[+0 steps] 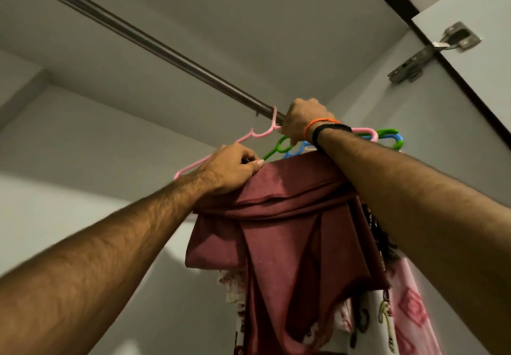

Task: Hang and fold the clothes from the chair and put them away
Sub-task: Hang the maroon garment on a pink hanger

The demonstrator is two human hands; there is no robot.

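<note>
A maroon garment [290,230] hangs folded over a pink hanger [260,133], whose hook sits on the dark wardrobe rail [154,45]. My left hand [232,168] grips the garment's upper left edge together with the hanger's left arm. My right hand [302,121] is curled round the hanger just below its hook, right at the rail. The hanger's right arm shows behind my right wrist.
Green [282,144] and blue [398,140] hangers hang behind the pink one on the rail. Patterned white and pink clothes [409,307] hang at lower right. The wardrobe door with a metal hinge [431,53] stands open at upper right. The rail runs bare towards the upper left.
</note>
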